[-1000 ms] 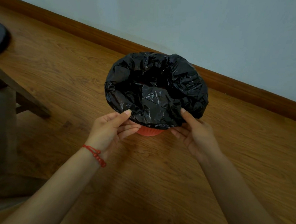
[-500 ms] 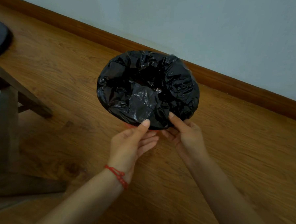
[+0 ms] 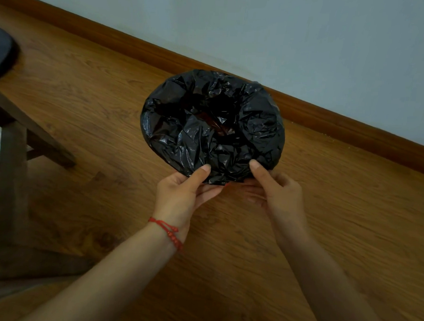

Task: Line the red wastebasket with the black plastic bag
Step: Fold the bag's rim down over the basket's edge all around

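**Item: lined wastebasket, near-rim fold in hand — risks outstanding**

- **Black plastic bag** point(image 3: 257, 118): stretched over the whole mouth of the basket, crinkled, its middle sunk into a dark hollow. The fold-over hides the rim all round.
- **Red wastebasket** point(image 3: 226, 184): almost wholly covered; only a sliver of red shows under the near edge of the bag. It stands on the wooden floor point(image 3: 350, 216), near the skirting board point(image 3: 331, 115) and well apart from the wooden furniture leg point(image 3: 11, 174) at the left.
- **Left hand** point(image 3: 179, 193): grip closed on the bag's near edge, thumb on top of the film, fingers tucked beneath.
- **Right hand** point(image 3: 278, 190): the same grip just beside it, thumb pressed on the film, fingers curled below the rim.
- **Red string bracelet** point(image 3: 169, 231): on the left wrist.

**Hazards, as judged:**
1. Thin film under two thumbs close together: a hard downward tug could tear it at the rim.
2. Pulling only the near side may drag the far fold-over off its edge; its depth cannot be told from here.
3. The light basket may tip or slide toward the person if the pull is uneven.
4. Trapped air may leave the liner bulging instead of seated.
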Demonstrator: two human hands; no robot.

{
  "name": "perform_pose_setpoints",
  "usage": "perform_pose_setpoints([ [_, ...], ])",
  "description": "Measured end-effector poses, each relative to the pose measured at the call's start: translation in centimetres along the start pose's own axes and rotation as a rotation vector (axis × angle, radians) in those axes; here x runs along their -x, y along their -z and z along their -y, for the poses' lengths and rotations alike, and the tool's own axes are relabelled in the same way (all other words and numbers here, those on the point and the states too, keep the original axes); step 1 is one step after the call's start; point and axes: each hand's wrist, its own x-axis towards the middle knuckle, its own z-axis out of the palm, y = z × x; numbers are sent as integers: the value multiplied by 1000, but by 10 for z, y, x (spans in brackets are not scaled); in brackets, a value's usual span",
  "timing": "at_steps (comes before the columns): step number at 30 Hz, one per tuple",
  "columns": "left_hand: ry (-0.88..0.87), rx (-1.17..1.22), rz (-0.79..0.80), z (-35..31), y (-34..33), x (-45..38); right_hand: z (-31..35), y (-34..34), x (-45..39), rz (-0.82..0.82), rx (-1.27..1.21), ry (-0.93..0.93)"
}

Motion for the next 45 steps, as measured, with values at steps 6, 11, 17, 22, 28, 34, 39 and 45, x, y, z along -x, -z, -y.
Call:
perform_pose_setpoints([
  [6, 2, -19, 37, -3, 5, -2, 7, -2, -9, 32, -146, -145],
  [11, 8, -32, 73, -7, 9, -6, 9, -6, -11, 84, -309, -184],
  [17, 16, -32, 123, -7, 13, -10, 10, -5, -12, 92, -387, -188],
  [22, 26, -29, 159, -8, 17, -13, 11, -5, -14, 122, -507, -196],
  [28, 18, -12, 158, -7, 17, -15, 9, -7, -15, 120, -582, -199],
  [34, 17, 10, 159, -5, 19, -19, 8, -8, -15, 126, -579, -164],
  [39, 6, 94, 155, -4, 22, -26, 7, -10, -15, 149, -651, -175],
  [45, -45, 103, 172, -2, 23, -31, 6, -11, -16, 175, -710, -172],
])
